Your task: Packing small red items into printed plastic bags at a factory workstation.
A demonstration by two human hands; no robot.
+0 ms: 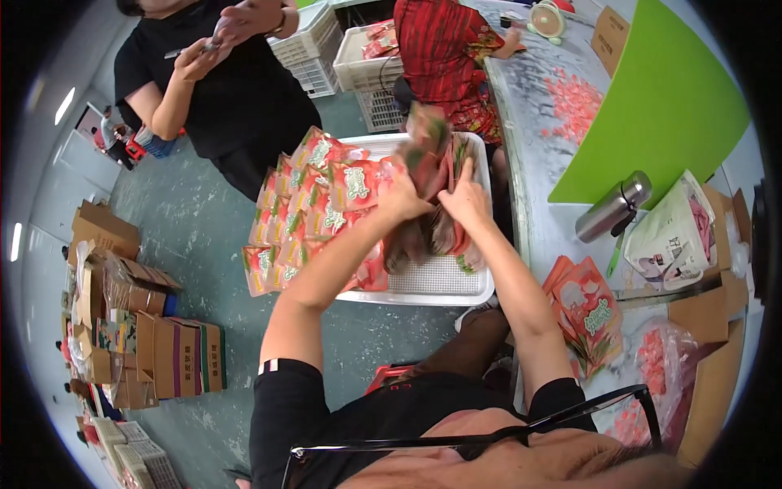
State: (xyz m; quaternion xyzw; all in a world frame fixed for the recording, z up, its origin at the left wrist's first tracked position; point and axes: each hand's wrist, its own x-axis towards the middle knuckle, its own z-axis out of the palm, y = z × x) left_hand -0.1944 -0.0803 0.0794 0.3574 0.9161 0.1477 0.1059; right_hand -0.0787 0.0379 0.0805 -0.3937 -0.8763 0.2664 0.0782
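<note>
Packets [425,159] in a loose bundle lie between your two hands, in the white tray [436,299] at 12 o'clock from your body. The bundle's long axis runs roughly from 12 to 6 o'clock, and some of its packets show edge-on. Your left hand [401,198] is at its 9 o'clock side and your right hand [467,204] at its 3 o'clock side, so neither is clearly nearer. Your right fingers point toward 12 o'clock along the packet edges, with the thumb set apart from them. Your left fingers are partly hidden by the blurred bundle; whether either hand has closed into a grip, you cannot tell from this view.

The bundled packets look red and pink with green patches, too smeared for finer detail. Toward 9 o'clock, just beside your left hand, a spread pile [357,183] of similar packets lies overlapping and mostly face up, glossy, with pale green-edged lettering; it reaches past the tray's edge. At 2 o'clock from your body, more packets lie fanned on the bench [507,90], apart from the tray, and beyond them is a steel flask [607,213].
</note>
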